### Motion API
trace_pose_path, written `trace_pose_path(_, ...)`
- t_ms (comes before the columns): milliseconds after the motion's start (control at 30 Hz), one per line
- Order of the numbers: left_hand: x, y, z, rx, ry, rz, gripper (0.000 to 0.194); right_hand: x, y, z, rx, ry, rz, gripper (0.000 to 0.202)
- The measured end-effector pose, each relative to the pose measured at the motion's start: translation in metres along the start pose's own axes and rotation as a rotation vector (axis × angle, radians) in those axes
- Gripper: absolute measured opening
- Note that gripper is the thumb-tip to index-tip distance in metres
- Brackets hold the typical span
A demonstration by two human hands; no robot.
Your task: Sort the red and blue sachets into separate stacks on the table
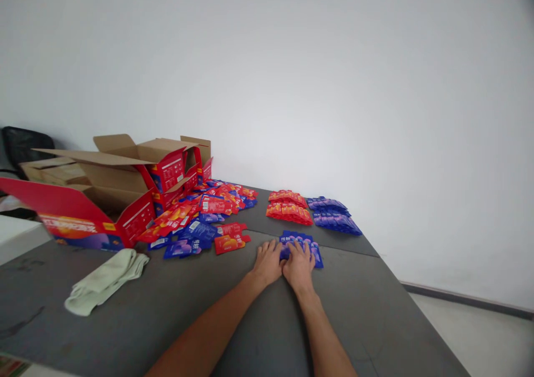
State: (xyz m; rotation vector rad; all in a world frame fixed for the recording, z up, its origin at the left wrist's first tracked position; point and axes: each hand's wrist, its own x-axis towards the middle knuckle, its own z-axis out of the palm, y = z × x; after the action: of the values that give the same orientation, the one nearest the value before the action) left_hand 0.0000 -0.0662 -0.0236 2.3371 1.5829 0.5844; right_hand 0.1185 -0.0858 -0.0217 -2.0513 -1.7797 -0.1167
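Observation:
Side by side, both of my hands rest at a short row of overlapping blue sachets (317, 253) on the grey table. My left hand (268, 263) is at the row's left end, its fingers bent loosely and apart. Over the front of the row lies my right hand (298, 266), with its fingers spread on the sachets. The thumbs come close together between the hands, and part of the row is hidden under them. Behind are neat rows of red sachets (288, 213) and, to their right, more rows of blue sachets (336, 221).
Loose red and blue sachets (212, 203) lie heaped at the left. Beyond them stand open red cardboard boxes (133, 216) with raised flaps. A folded pale green cloth (106, 281) lies nearer me. The table (367, 304) meets a white wall (317, 88) at the back.

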Motion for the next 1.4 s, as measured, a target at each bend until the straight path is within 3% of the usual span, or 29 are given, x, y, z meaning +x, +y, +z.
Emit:
trace_pose_path(267, -0.030, -0.054, -0.028, 0.082, 0.068, -0.078, 0.057, -0.016, -0.051, 0.009, 0.045, -0.073, -0.225, 0.047)
trace_pose_path(500, -0.054, -0.116, -0.073, 0.209, 0.166, -0.178, 0.069, -0.016, -0.113, 0.026, 0.131, -0.144, -0.400, 0.058)
trace_pose_path(733, -0.075, -0.170, -0.110, 0.282, 0.177, -0.385, 0.075, -0.021, -0.189, 0.059, 0.203, -0.230, -0.440, 0.071)
trace_pose_path(900, -0.071, -0.200, -0.120, 0.199, 0.079, -0.561, 0.077, -0.020, -0.212, 0.072, 0.207, -0.267, -0.375, 0.082)
trace_pose_path(1033, -0.067, -0.210, -0.120, 0.236, 0.073, -0.543, 0.073, -0.021, -0.213, 0.079, 0.212, -0.237, -0.310, 0.082)
trace_pose_path(1167, -0.064, -0.206, -0.116, 0.416, 0.116, -0.509, 0.051, -0.022, -0.211, 0.082, 0.218, -0.217, -0.305, 0.082)
trace_pose_path(1400, -0.058, -0.191, -0.111, 0.575, 0.108, -0.489, 0.053, -0.019, -0.201, 0.081, 0.261, -0.200, -0.338, 0.074)
